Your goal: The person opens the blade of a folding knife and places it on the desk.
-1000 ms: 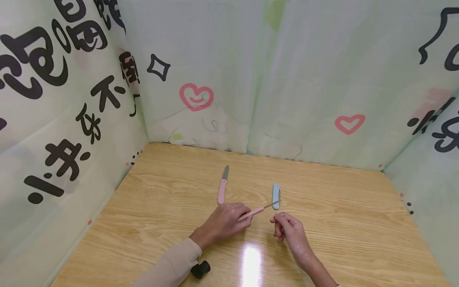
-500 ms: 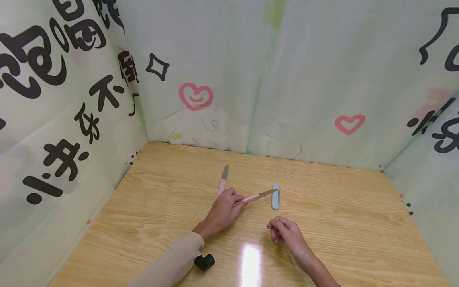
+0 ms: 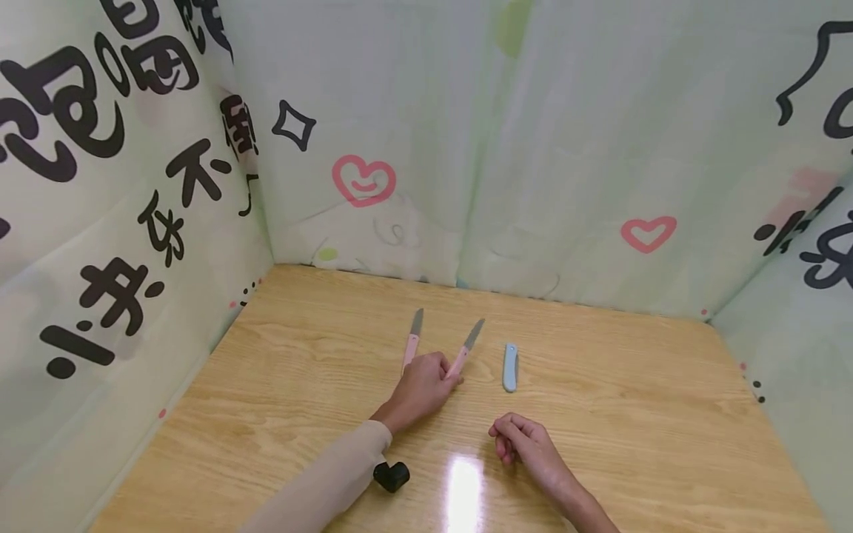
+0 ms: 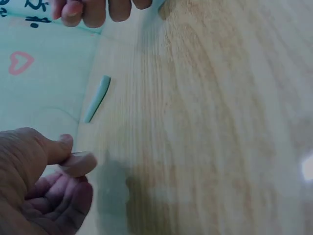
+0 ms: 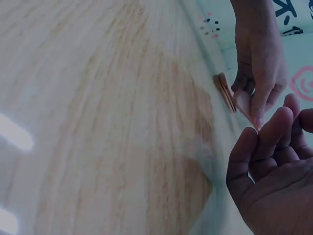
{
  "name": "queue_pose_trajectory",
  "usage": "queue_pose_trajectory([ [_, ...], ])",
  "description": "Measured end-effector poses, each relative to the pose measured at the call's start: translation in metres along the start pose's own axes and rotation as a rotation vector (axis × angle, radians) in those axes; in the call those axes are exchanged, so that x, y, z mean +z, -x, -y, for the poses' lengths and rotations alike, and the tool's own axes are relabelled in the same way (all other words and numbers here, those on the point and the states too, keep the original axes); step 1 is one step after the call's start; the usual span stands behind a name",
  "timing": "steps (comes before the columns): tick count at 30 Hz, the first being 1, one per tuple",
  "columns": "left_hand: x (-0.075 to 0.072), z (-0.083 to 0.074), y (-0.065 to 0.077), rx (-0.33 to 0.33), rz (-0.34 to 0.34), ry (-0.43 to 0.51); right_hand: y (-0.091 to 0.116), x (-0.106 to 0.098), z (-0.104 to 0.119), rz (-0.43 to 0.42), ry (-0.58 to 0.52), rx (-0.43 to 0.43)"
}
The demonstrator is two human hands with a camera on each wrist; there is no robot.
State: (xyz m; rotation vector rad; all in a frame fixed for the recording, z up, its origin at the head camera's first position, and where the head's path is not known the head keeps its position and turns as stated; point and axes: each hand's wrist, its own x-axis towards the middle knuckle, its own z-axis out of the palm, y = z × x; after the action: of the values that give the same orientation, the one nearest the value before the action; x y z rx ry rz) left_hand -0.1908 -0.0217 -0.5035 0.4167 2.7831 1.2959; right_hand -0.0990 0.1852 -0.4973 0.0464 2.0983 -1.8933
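Note:
My left hand [image 3: 421,386] pinches a pink-handled folding knife [image 3: 460,360] between thumb and fingers, its blade unfolded and pointing away to the far right. The end of that pink handle [image 4: 80,164] sticks out past the thumb in the left wrist view. A second pink folding knife [image 3: 412,344] lies with its blade out on the table; the left hand covers its lower handle. To the right lies a light blue folding knife [image 3: 509,368], folded. My right hand [image 3: 529,448], nearer than the blue knife, hangs with loosely curled fingers [image 5: 244,152] and holds nothing.
The wooden table [image 3: 633,414] is enclosed by printed cloth walls [image 3: 560,148] at the back and both sides. A black device [image 3: 391,477] sits at the left wrist, by the beige sleeve [image 3: 326,474]. Light glares off the table's front [image 3: 464,492].
The held knife has swung from pointing right over the blue knife to pointing away, clear of it. My left hand has moved slightly away from me; the right hand has drawn back a little.

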Motion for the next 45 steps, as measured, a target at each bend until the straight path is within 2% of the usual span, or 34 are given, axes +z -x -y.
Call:
queue_pose_trajectory([
  [7, 0.005, -0.001, -0.006, -0.055, 0.042, -0.113, 0.001, 0.004, 0.0, 0.003, -0.001, 0.007],
  [13, 0.007, -0.004, -0.01, -0.039, 0.05, -0.291, 0.001, 0.006, -0.004, 0.069, 0.001, -0.034],
  [17, 0.01, -0.007, -0.013, -0.043, 0.03, -0.378, 0.0, 0.008, -0.004, 0.078, 0.01, -0.036],
  [20, 0.014, -0.007, -0.016, -0.028, 0.026, -0.433, 0.0, 0.009, -0.003, 0.077, 0.014, -0.039],
  [28, 0.023, -0.007, -0.016, 0.043, 0.033, -0.661, 0.0, 0.011, -0.001, 0.084, 0.02, -0.042],
  [37, 0.028, -0.011, -0.018, 0.056, 0.016, -0.656, 0.0, 0.009, 0.004, 0.085, 0.047, -0.036],
  [40, 0.03, -0.011, -0.019, 0.049, 0.001, -0.649, -0.001, 0.008, 0.006, 0.082, 0.053, -0.04],
  [45, 0.031, -0.012, -0.021, 0.029, 0.013, -0.611, -0.002, 0.006, 0.009, 0.081, 0.056, -0.041],
])
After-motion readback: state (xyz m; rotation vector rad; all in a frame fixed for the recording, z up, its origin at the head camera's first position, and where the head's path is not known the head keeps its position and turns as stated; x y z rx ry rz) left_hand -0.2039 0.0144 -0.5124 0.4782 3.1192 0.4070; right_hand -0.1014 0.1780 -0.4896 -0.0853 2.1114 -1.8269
